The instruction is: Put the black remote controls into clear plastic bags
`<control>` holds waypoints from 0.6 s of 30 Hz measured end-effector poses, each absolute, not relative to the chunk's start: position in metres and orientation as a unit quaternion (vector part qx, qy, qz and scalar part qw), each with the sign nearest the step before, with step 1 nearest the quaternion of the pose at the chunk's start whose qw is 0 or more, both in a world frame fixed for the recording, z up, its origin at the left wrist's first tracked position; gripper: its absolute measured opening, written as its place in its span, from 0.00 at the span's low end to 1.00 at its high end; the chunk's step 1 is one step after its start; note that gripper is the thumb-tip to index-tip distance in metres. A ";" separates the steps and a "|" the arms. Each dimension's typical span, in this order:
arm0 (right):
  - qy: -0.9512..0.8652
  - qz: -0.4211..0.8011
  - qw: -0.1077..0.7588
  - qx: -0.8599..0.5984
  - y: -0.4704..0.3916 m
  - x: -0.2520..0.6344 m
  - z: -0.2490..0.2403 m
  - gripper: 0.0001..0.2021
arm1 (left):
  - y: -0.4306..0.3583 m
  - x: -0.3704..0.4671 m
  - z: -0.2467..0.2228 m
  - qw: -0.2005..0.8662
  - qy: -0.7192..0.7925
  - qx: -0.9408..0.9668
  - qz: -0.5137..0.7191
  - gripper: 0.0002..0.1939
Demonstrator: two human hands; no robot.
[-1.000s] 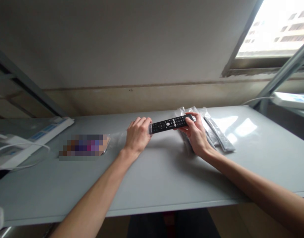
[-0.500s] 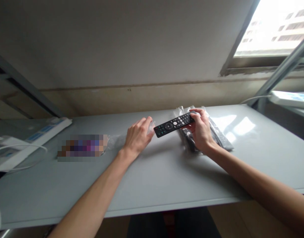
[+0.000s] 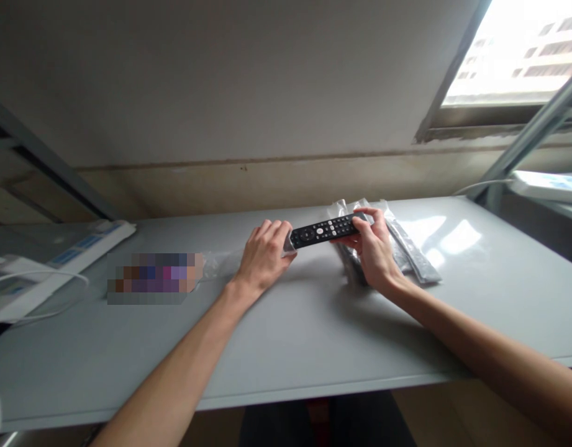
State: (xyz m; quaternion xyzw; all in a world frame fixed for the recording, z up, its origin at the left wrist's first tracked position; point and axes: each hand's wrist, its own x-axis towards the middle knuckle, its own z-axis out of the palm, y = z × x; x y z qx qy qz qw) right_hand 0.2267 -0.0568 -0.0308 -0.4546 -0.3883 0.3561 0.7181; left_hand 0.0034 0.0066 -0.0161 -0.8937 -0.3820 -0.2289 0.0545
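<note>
While the black remote [image 3: 330, 228] spans from the right grip [image 3: 375, 245], closed on one end, to the left grip [image 3: 266, 253], closed on clear plastic [image 3: 289, 243] at the other, two-handed handling calls for steady alignment

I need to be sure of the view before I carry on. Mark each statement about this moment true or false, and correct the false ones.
1. The right hand grips the black remote. True.
2. The black remote lies flat on the table. False: it is held up above it.
3. Clear plastic shows where the left hand meets the remote. True.
4. The bagged items lie nearest the left hand. False: they lie by the right hand.
</note>
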 end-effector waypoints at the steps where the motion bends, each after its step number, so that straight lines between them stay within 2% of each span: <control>1: -0.409 0.374 0.702 -0.448 -0.060 0.223 -0.030 0.16 | 0.006 0.003 -0.016 0.057 -0.384 -0.892 -0.232 0.11; 5: -0.565 0.385 0.571 -0.453 -0.079 0.204 -0.027 0.15 | 0.004 0.006 -0.017 0.046 -0.357 -0.903 -0.236 0.05; 8: -0.658 0.337 0.489 -0.464 -0.091 0.194 -0.027 0.15 | 0.001 0.009 -0.020 -0.002 -0.283 -0.932 -0.228 0.10; 10: -0.647 0.310 0.513 -0.471 -0.091 0.194 -0.028 0.15 | 0.000 0.011 -0.022 -0.027 -0.253 -0.935 -0.246 0.18; 14: -0.535 0.268 0.625 -0.501 -0.076 0.213 -0.026 0.19 | 0.004 0.009 -0.023 -0.032 -0.274 -0.914 -0.297 0.37; 16: -0.486 0.258 0.665 -0.506 -0.067 0.225 -0.024 0.19 | 0.007 0.007 -0.024 -0.042 -0.306 -0.904 -0.297 0.40; 18: -0.462 0.254 0.684 -0.504 -0.062 0.233 -0.023 0.20 | 0.008 0.006 -0.024 -0.067 -0.344 -0.893 -0.283 0.35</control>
